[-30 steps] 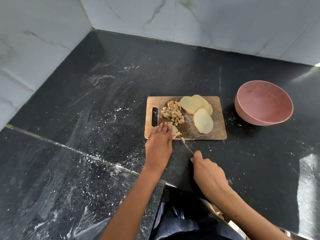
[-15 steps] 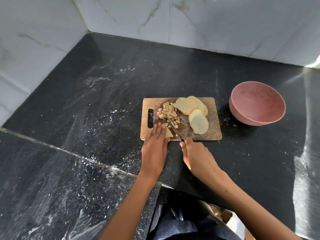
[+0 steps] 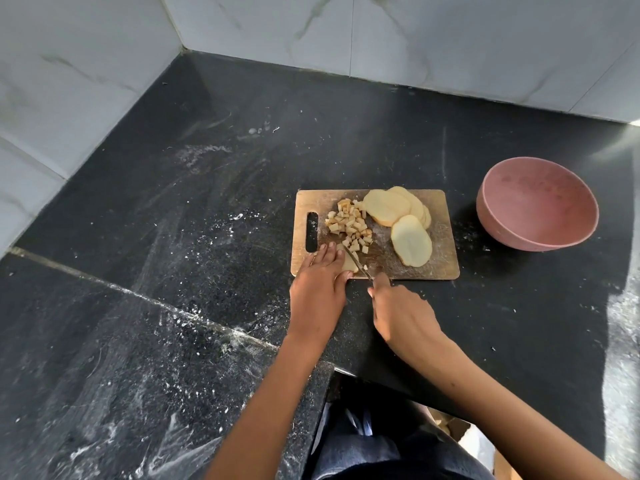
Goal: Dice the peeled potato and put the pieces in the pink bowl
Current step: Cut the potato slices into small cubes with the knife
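While left hand (image 3: 320,289) presses potato (image 3: 349,265), right hand (image 3: 398,311) grips knife (image 3: 356,263) angled far-left.

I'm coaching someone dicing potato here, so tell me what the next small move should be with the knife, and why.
Probably press the knife down through the potato piece that the left hand is pinning at the cutting board's near edge. The right hand has the blade across that piece, the diced pile sits just beyond, whole slices wait, and the pink bowl looks empty.
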### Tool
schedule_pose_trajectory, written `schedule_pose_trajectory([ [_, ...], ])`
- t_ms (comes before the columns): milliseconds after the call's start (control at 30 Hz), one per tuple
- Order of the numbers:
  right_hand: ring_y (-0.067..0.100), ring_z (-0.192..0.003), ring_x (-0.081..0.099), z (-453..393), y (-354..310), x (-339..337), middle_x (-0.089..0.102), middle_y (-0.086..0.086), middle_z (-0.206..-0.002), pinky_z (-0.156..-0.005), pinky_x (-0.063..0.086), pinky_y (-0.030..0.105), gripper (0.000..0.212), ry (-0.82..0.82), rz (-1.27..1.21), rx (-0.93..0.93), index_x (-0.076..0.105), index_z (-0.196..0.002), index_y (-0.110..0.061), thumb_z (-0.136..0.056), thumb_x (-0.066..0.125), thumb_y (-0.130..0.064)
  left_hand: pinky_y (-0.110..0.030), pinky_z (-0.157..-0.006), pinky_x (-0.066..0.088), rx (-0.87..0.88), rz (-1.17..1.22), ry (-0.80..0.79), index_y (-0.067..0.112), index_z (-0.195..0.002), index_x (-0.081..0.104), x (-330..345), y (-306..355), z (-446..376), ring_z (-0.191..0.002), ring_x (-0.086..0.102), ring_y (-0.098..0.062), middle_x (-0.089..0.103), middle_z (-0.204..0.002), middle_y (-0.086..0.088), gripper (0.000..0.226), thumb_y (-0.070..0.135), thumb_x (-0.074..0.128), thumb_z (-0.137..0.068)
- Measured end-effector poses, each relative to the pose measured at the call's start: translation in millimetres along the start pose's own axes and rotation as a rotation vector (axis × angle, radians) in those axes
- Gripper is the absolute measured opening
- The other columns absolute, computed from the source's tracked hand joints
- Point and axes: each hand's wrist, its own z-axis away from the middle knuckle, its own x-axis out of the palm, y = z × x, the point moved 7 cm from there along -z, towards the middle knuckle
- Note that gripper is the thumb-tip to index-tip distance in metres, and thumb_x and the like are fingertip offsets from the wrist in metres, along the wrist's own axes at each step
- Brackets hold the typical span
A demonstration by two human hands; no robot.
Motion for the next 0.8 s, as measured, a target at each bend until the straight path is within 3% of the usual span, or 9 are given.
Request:
schedule_pose_trajectory([
  [167, 0.034, -0.098, 0.06, 6, 7, 2, 0.061, 0.015, -0.106, -0.069, 0.038, 0.035, 0.023, -0.009, -0.092, 0.037, 0.039, -0.116, -0.01, -0.105, 0.026, -0.025, -0.017, -0.115, 0.006, 0.008, -0.01, -0.003, 0.014, -0.138, 0.048, 1, -3, -1, -0.14, 0.03, -0.008, 0.04, -0.148, 0.0, 0.04, 0.02, 0.051, -0.099],
  [467, 0.031, -0.094, 0.06, 5, -3, -17, 0.061, 0.009, -0.098, -0.068, 0.038, 0.034, 0.024, 0.133, -0.164, -0.043, 0.046, -0.111, -0.013, -0.104, 0.03, -0.029, -0.023, -0.115, 0.016, 0.035, -0.031, 0.016, 0.011, -0.128, 0.059, -3, -5, 4, -0.136, 0.04, -0.015, 0.048, -0.141, -0.008, 0.036, 0.024, 0.06, -0.095],
  [633, 0.032, -0.097, 0.061, -1, -10, -7, 0.062, 0.012, -0.104, -0.066, 0.034, 0.034, 0.016, 0.084, -0.087, -0.038, 0.044, -0.111, -0.012, -0.103, 0.034, -0.022, -0.019, -0.115, 0.01, 0.032, -0.039, -0.003, 0.009, -0.132, 0.056, -1, -3, 2, -0.138, 0.035, -0.013, 0.044, -0.144, -0.005, 0.037, 0.021, 0.056, -0.097],
  [800, 0.033, -0.1, 0.061, -10, -20, -5, 0.061, 0.013, -0.109, -0.068, 0.038, 0.036, 0.014, 0.041, -0.053, 0.018, 0.042, -0.112, -0.008, -0.098, 0.039, -0.01, -0.025, -0.116, 0.018, 0.033, -0.044, -0.009, 0.007, -0.128, 0.059, 0, -1, 2, -0.136, 0.041, -0.017, 0.048, -0.141, -0.008, 0.032, 0.014, 0.055, -0.097],
])
